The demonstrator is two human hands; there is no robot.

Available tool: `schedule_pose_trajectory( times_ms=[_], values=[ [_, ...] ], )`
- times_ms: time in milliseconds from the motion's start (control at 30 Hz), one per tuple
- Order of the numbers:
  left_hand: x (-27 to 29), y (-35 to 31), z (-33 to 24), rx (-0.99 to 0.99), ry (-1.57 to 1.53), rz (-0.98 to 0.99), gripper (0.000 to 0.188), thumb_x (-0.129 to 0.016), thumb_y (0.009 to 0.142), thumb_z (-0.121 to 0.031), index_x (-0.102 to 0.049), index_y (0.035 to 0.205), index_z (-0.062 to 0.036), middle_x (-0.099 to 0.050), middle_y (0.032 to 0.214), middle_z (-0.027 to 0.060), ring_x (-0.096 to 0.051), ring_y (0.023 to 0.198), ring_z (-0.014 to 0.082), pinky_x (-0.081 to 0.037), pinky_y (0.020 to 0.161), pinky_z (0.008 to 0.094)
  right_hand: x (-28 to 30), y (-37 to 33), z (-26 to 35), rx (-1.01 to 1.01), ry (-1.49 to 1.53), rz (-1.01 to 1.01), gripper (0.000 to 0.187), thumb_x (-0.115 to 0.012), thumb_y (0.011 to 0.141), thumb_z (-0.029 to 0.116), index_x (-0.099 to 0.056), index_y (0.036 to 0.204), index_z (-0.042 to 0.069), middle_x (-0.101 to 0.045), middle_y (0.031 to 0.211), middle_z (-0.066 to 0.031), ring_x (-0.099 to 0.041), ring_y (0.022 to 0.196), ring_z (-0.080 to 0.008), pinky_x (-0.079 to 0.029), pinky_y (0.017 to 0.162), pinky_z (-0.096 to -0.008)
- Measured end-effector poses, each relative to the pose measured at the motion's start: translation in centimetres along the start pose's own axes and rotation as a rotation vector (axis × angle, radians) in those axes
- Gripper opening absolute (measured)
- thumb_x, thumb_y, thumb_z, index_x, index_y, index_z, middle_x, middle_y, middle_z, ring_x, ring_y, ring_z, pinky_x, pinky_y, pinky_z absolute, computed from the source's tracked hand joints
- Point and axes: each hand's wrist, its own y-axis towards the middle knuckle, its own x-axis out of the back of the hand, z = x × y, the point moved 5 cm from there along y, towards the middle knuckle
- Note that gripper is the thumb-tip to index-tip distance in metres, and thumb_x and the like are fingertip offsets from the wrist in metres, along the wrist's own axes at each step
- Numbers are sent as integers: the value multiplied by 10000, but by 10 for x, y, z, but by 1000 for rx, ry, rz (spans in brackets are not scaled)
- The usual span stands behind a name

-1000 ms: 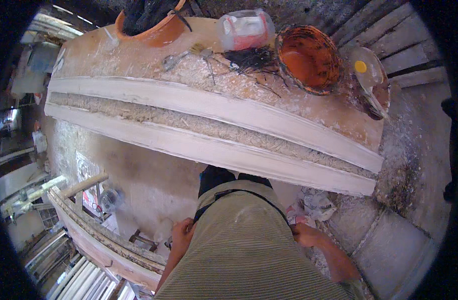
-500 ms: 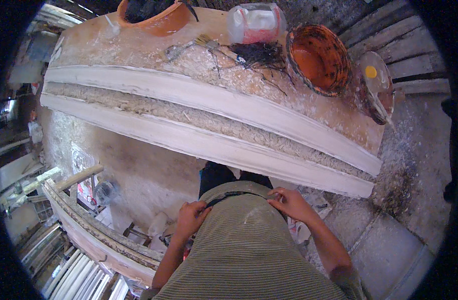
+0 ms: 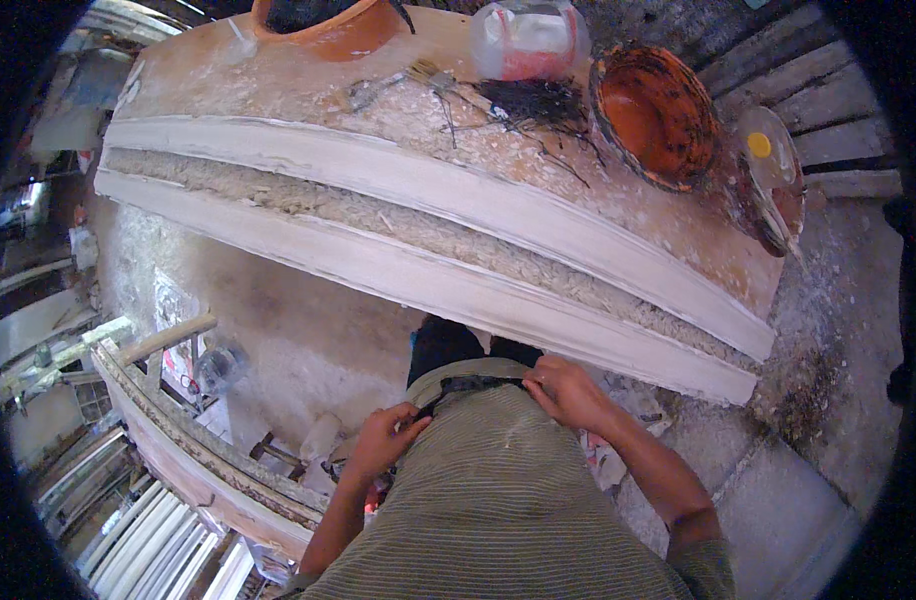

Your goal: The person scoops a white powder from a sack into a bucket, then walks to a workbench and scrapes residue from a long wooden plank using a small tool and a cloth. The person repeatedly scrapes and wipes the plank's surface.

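I have the hem of a striped olive shirt [image 3: 498, 500] pinched at both sides. My left hand [image 3: 386, 440] is closed on its left side, my right hand [image 3: 566, 392] on its right. The hem is drawn outward from my waist, and dark cloth shows just beyond it. Across the work table ahead lies a long white plaster moulding [image 3: 418, 279], its two smooth bands parted by a rough, fibrous strip [image 3: 398, 216]. Both hands are apart from the moulding.
On the plaster-splashed table [image 3: 188, 85] stand an orange basin [image 3: 333, 38], a clear plastic jug [image 3: 530, 40] and an orange bucket [image 3: 643, 125]. A brush [image 3: 448, 85] lies near dark bristles [image 3: 538, 103]. A lidded tub [image 3: 773, 165] sits at the right end. Another moulding [image 3: 208, 470] stands lower left.
My right hand has shifted slightly left and upward, still gripping the hem. The table and everything on it appear a little further right in the picture.
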Motion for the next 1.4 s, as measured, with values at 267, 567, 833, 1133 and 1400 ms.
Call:
schedule_pose_trajectory(
  times_ms=[267, 567, 833, 1133, 1400],
  values=[
    [3, -21, 19, 30, -207, -11, 208, -745, 932, -239, -751, 1044, -63, -753, 959, 49, -628, 832, 142, -485, 758, 297, -8, 26, -28, -68, 189, 389, 154, -698, 914, 154, -755, 963, 20, -733, 928, -170, -716, 852, -304, -550, 755, -428],
    [-5, -88, 75, 160, -113, -35, 197, -786, 856, -236, -777, 995, -96, -743, 999, 65, -645, 891, 183, -500, 800, 342, 3, 35, -27, -55, 286, 410, 147, -705, 937, 146, -749, 981, 13, -734, 917, -139, -702, 803, -232, -542, 710, -379],
    [-38, -117, 79, 14, -326, -59, 288, -740, 858, -122, -642, 1119, -50, -703, 1021, 103, -655, 954, 210, -526, 886, 345, 9, 45, 3, 15, 239, 240, 92, -727, 919, 70, -737, 983, 6, -706, 872, -119, -677, 777, -205, -537, 685, -337],
    [-28, -112, 59, 107, -105, -38, 183, -677, 917, -148, -611, 1062, -58, -680, 946, 117, -659, 899, 336, -527, 824, 418, 52, 29, 91, 236, -40, 209, 114, -708, 931, 106, -713, 999, 15, -665, 906, -147, -659, 847, -324, -550, 766, -429],
    [28, -123, 29, -168, 43, 79, 142, -697, 895, -153, -655, 981, -48, -708, 998, 87, -656, 995, 299, -501, 873, 440, 68, 7, 117, 218, -45, 300, 134, -696, 953, 145, -711, 993, 19, -653, 896, -146, -652, 843, -329, -553, 760, -415]
  ],
)
